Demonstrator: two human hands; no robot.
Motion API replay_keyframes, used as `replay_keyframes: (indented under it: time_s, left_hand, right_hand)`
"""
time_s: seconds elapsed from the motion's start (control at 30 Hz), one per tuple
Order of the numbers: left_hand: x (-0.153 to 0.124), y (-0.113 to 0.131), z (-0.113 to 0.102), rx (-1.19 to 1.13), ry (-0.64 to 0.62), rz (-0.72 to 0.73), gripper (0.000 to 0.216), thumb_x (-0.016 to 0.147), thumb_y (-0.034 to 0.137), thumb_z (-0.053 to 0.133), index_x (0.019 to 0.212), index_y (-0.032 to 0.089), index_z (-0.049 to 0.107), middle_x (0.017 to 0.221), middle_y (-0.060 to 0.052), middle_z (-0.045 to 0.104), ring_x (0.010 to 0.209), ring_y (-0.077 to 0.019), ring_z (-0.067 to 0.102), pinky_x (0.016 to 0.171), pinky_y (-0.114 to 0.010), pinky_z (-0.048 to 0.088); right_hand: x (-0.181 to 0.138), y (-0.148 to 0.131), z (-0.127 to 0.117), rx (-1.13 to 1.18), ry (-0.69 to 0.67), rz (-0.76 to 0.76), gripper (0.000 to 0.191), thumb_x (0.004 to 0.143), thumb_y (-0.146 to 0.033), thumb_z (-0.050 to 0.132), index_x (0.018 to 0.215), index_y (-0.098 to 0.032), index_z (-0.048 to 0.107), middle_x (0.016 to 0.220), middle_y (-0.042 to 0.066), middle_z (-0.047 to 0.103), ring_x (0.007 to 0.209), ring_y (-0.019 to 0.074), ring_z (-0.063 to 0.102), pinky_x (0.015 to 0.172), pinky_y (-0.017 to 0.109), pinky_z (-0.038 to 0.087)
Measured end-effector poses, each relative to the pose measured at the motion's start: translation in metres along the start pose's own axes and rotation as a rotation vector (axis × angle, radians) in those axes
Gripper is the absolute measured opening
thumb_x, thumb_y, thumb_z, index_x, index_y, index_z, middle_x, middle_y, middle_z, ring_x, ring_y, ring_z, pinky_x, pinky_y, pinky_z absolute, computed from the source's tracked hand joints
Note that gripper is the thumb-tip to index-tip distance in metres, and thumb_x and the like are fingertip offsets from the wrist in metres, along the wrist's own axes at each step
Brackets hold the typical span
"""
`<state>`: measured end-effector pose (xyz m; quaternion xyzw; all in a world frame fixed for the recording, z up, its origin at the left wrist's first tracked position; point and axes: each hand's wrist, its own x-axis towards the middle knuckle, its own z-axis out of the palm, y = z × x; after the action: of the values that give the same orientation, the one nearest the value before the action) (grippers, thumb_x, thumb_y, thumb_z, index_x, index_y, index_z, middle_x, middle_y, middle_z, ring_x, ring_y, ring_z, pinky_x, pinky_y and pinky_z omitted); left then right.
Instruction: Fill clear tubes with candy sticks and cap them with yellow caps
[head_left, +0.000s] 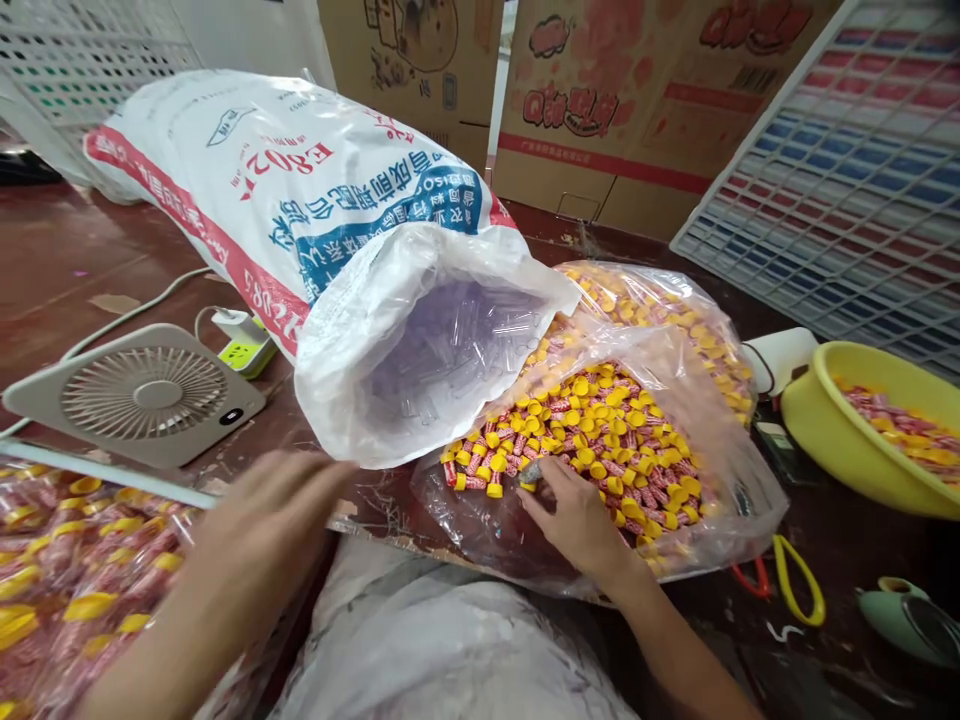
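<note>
My right hand point(574, 520) rests on the near edge of a clear plastic bag point(720, 500) full of small red tubes with yellow caps point(600, 435). Its fingers are curled among the tubes, pinched on something I cannot make out. My left hand point(274, 520) hovers with fingers stretched out and blurred, just below the mouth of a big white woven sack point(300, 190). The sack lies on its side, and its clear liner point(442, 340) holds empty transparent tubes.
A small desk fan point(142, 395) and a power strip point(244, 345) lie at left. Another bag of capped tubes point(67, 580) sits at bottom left. A yellow basin point(862, 430), scissors point(791, 575), cardboard boxes point(622, 110) and a display rack point(847, 170) stand at right.
</note>
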<state>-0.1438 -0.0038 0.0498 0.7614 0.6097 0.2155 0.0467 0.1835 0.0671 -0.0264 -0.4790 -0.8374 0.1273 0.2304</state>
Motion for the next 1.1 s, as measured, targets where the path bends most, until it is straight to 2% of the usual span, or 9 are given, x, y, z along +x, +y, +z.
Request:
replay_keyframes:
  time_s: [0.13, 0.27, 0.4, 0.57, 0.73, 0.83, 0.9, 1.0, 1.1]
  left_hand:
    - [0.083, 0.016, 0.052, 0.352, -0.283, 0.172, 0.035, 0.087, 0.000, 0.042, 0.100, 0.012, 0.072, 0.101, -0.019, 0.068, 0.096, -0.0340, 0.061, 0.074, -0.044, 0.049]
    - [0.128, 0.002, 0.082, 0.365, -0.349, 0.150, 0.030, 0.085, -0.003, 0.044, 0.087, 0.010, 0.072, 0.099, -0.021, 0.067, 0.096, -0.0346, 0.064, 0.076, -0.043, 0.050]
    - [0.113, 0.000, 0.079, 0.170, -0.335, 0.160, 0.021, 0.095, 0.020, 0.055, 0.108, 0.014, 0.070, 0.112, -0.016, 0.069, 0.104, -0.0314, 0.064, 0.087, -0.041, 0.050]
    - [0.077, 0.042, 0.057, -0.613, -0.371, -0.002, 0.030, 0.096, 0.044, 0.058, 0.114, 0.022, 0.068, 0.111, -0.005, 0.073, 0.101, -0.0210, 0.066, 0.089, -0.029, 0.049]
    - [0.065, 0.072, 0.054, -1.016, -0.401, -0.205, 0.026, 0.090, 0.044, 0.067, 0.097, 0.019, 0.072, 0.091, -0.002, 0.070, 0.087, -0.0172, 0.063, 0.079, -0.025, 0.047]
    - [0.062, 0.078, 0.061, -1.314, -0.412, -0.356, 0.028, 0.088, 0.044, 0.068, 0.088, 0.016, 0.068, 0.075, 0.001, 0.061, 0.068, -0.0120, 0.055, 0.063, -0.022, 0.043]
    - [0.060, 0.084, 0.068, -1.456, -0.410, -0.433, 0.029, 0.086, 0.044, 0.071, 0.084, 0.015, 0.066, 0.071, 0.001, 0.059, 0.063, -0.0100, 0.052, 0.061, -0.020, 0.042]
    - [0.059, 0.093, 0.078, -1.624, -0.451, -0.505, 0.031, 0.083, 0.043, 0.073, 0.082, 0.014, 0.062, 0.072, 0.000, 0.060, 0.065, -0.0116, 0.058, 0.063, -0.022, 0.046]
    - [0.068, 0.097, 0.084, -1.672, -0.547, -0.497, 0.027, 0.080, 0.035, 0.072, 0.095, 0.016, 0.061, 0.077, -0.001, 0.063, 0.069, -0.0150, 0.062, 0.069, -0.028, 0.051]
  right_hand:
    - [0.001, -0.009, -0.009, 0.333, 0.112, 0.141, 0.017, 0.090, -0.028, 0.066, 0.084, -0.022, 0.052, 0.081, 0.003, 0.068, 0.071, 0.0184, 0.069, 0.065, 0.027, 0.057]
    - [-0.001, -0.015, -0.015, 0.587, 0.187, 0.254, 0.018, 0.092, -0.034, 0.069, 0.095, -0.020, 0.058, 0.090, 0.006, 0.074, 0.081, 0.0206, 0.074, 0.073, 0.030, 0.062]
    - [0.007, -0.024, -0.016, 0.701, 0.312, 0.245, 0.021, 0.092, -0.031, 0.072, 0.106, -0.020, 0.063, 0.095, 0.006, 0.076, 0.085, 0.0211, 0.075, 0.077, 0.032, 0.064]
    - [0.027, -0.042, -0.023, 0.589, 0.478, 0.001, 0.020, 0.093, -0.023, 0.071, 0.112, -0.022, 0.064, 0.106, 0.007, 0.072, 0.095, 0.0202, 0.073, 0.086, 0.032, 0.062]
    - [0.035, -0.050, -0.038, 0.490, 0.275, -0.262, 0.016, 0.100, -0.026, 0.062, 0.115, -0.020, 0.063, 0.112, 0.008, 0.070, 0.107, 0.0183, 0.068, 0.097, 0.031, 0.057]
    - [0.029, -0.049, -0.038, 0.412, 0.148, -0.344, 0.050, 0.095, -0.052, 0.065, 0.126, -0.015, 0.057, 0.122, 0.015, 0.065, 0.120, 0.0262, 0.061, 0.104, 0.042, 0.053]
    - [0.025, -0.049, -0.031, 0.296, 0.183, -0.353, 0.065, 0.086, -0.056, 0.073, 0.130, -0.014, 0.051, 0.124, 0.018, 0.062, 0.123, 0.0310, 0.058, 0.106, 0.049, 0.051]
    - [0.022, -0.050, -0.018, 0.211, 0.303, -0.326, 0.061, 0.081, -0.046, 0.079, 0.125, -0.016, 0.049, 0.116, 0.016, 0.062, 0.117, 0.0324, 0.059, 0.102, 0.053, 0.051]
    - [0.024, -0.046, -0.016, 0.187, 0.254, -0.321, 0.065, 0.079, -0.047, 0.080, 0.127, -0.017, 0.047, 0.119, 0.015, 0.062, 0.119, 0.0330, 0.057, 0.106, 0.056, 0.047]
